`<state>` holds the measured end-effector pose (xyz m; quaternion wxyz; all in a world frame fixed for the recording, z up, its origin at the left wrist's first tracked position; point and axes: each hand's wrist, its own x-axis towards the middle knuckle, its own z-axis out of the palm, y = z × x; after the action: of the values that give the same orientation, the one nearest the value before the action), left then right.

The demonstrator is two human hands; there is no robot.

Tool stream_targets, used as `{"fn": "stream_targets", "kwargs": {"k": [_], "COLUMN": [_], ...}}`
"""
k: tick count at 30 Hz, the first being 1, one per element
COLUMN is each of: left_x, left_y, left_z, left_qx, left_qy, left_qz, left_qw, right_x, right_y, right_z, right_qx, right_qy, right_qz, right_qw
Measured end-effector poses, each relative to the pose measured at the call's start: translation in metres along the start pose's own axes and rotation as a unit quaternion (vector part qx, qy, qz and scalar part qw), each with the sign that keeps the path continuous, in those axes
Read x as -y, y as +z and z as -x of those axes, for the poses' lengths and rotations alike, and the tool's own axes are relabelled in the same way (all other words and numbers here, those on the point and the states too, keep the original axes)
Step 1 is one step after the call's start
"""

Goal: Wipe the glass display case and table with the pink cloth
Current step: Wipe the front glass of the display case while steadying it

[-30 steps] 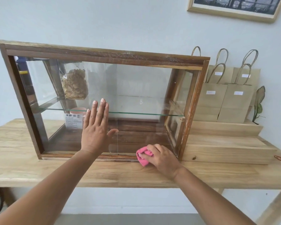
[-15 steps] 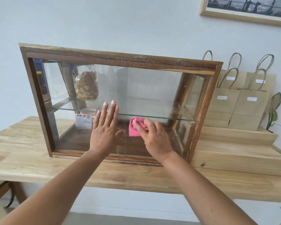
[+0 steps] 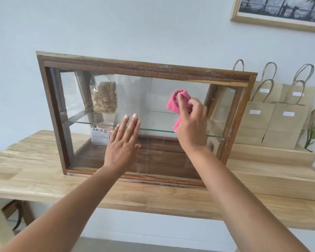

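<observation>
A wood-framed glass display case [image 3: 145, 67] stands on a light wooden table [image 3: 153, 195] against the wall. My right hand [image 3: 191, 128] presses a bunched pink cloth [image 3: 175, 104] against the upper right part of the front glass. My left hand [image 3: 123, 144] lies flat on the front glass near the middle, fingers together and pointing up, holding nothing. Inside the case a clear bag of brown snacks [image 3: 104, 97] stands on the glass shelf, and a pink cup with a white label [image 3: 100, 132] sits below it.
Several brown paper bags [image 3: 284, 122] with handles stand on a raised wooden step [image 3: 273, 171] right of the case. A green leaf plant [image 3: 314, 128] leans at the far right. A framed picture [image 3: 280, 13] hangs on the wall above.
My right hand has swept the pink cloth from the bottom right edge of the case up the glass to its upper right area. My left hand stays flat on the glass.
</observation>
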<state>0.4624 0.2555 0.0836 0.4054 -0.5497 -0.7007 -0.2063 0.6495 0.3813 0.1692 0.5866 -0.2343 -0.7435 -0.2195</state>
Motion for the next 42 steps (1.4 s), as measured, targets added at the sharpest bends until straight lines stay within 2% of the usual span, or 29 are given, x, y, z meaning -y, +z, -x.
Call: {"fn": "stream_targets", "kwargs": {"k": [1,3,6,8,10,11,14,16,18,20,22,25,27,28,30,33,35,36,38,42], "left_x": [0.003,0.009,0.022,0.031,0.037,0.038,0.038,0.038,0.039,0.042,0.045,0.049,0.050,0.050,0.051,0.049,0.048,0.048,0.048,0.049], "left_y": [-0.001,-0.004,-0.009,-0.011,-0.012,-0.012,-0.010,-0.010,-0.011,-0.011,-0.013,-0.016,-0.018,-0.018,-0.020,-0.019,-0.019,-0.018,-0.018,-0.018], "left_z": [-0.001,-0.002,-0.004,-0.006,-0.007,-0.007,-0.008,-0.008,-0.008,-0.008,-0.008,-0.007,-0.007,-0.007,-0.007,-0.007,-0.008,-0.008,-0.008,-0.007], "left_qx": [-0.003,-0.010,-0.013,-0.004,0.008,0.011,0.012,0.016,0.016,0.014,0.017,0.023,0.033,0.037,0.046,0.045,0.040,0.039,0.040,0.045], "left_qy": [0.009,0.017,-0.006,-0.015,-0.014,-0.012,-0.014,-0.014,-0.010,-0.004,0.004,0.015,0.018,0.018,0.016,0.012,0.011,0.012,0.015,0.013], "left_qz": [-0.007,-0.021,-0.025,-0.023,-0.025,-0.025,-0.020,-0.019,-0.017,-0.015,-0.018,-0.023,-0.028,-0.032,-0.035,-0.027,-0.021,-0.020,-0.019,-0.011], "left_qw": [1.000,1.000,1.000,1.000,1.000,1.000,1.000,1.000,1.000,1.000,1.000,0.999,0.999,0.999,0.998,0.999,0.999,0.999,0.999,0.999], "right_x": [0.009,0.024,0.018,0.006,-0.003,-0.004,0.001,0.010,0.025,0.044,0.057,0.057,0.052,0.050,0.051,0.055,0.057,0.060,0.066,0.077], "right_y": [0.007,0.016,0.015,0.007,0.000,-0.002,-0.002,0.003,0.012,0.025,0.033,0.031,0.025,0.023,0.021,0.022,0.024,0.026,0.031,0.032], "right_z": [0.011,0.054,0.130,0.154,0.146,0.132,0.062,0.017,0.001,0.020,0.066,0.140,0.159,0.155,0.130,0.071,0.045,0.043,0.061,0.137], "right_qx": [0.020,0.107,0.245,0.290,0.293,0.275,0.124,0.032,-0.010,0.019,0.112,0.257,0.311,0.315,0.291,0.182,0.106,0.088,0.102,0.260], "right_qy": [-0.028,-0.127,-0.283,-0.323,-0.307,-0.278,-0.118,-0.020,0.015,-0.018,-0.114,-0.287,-0.329,-0.329,-0.290,-0.135,-0.048,-0.033,-0.055,-0.166], "right_qz": [0.000,-0.014,-0.010,-0.006,-0.015,-0.021,-0.041,-0.026,0.000,0.002,-0.008,0.008,0.012,0.005,-0.019,-0.041,-0.021,-0.012,-0.009,-0.045], "right_qw": [0.999,0.986,0.927,0.901,0.905,0.920,0.984,0.999,1.000,1.000,0.987,0.923,0.892,0.890,0.911,0.973,0.993,0.996,0.993,0.950]}}
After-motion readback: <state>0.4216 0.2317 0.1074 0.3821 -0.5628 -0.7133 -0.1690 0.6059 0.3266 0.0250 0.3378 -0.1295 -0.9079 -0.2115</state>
